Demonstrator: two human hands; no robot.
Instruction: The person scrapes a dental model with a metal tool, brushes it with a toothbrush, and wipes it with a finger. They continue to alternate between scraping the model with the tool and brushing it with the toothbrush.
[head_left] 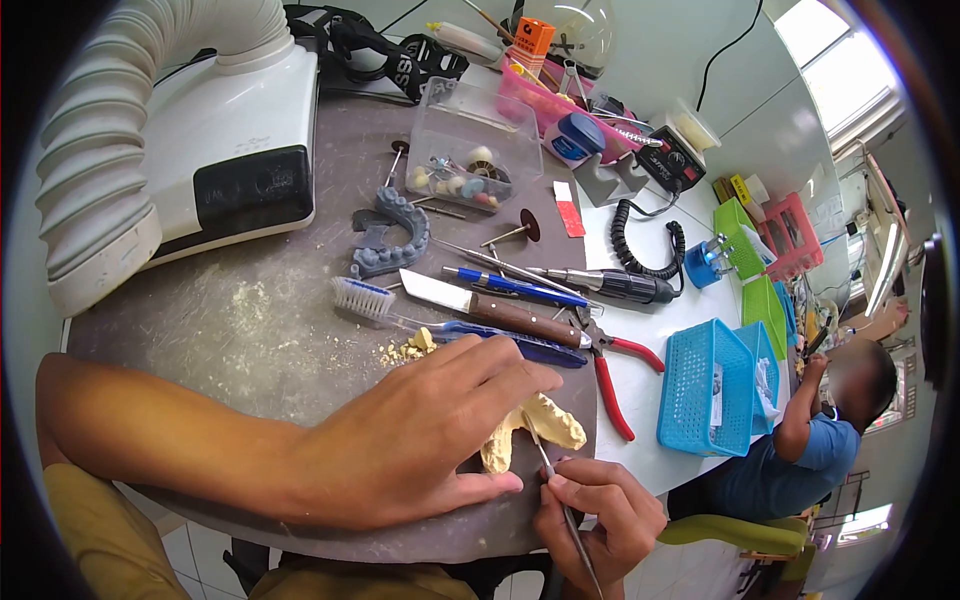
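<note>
My left hand (435, 430) is closed around a cream plaster dental cast (556, 424), its thumb and fingers on either side. Part of the cast hides under the fingers. Pinched like a pen in my right hand (603, 515) is a slim metal dental carver (571, 524), its tip touching the inner side of the cast. Yellowish plaster crumbs (420, 345) lie just beyond my left hand. Close by are a toothbrush (365, 299), a plaster knife (500, 313) with a wooden handle, a blue pen (515, 286) and red-handled pliers (612, 385).
A grey dental model (402, 235) stands near a clear box (470, 150) of small burs and polishing tips. A white suction unit (240, 150) with its hose fills the far left. A handpiece (620, 285), blue baskets (705, 390) and a seated person (800, 440) are on the right.
</note>
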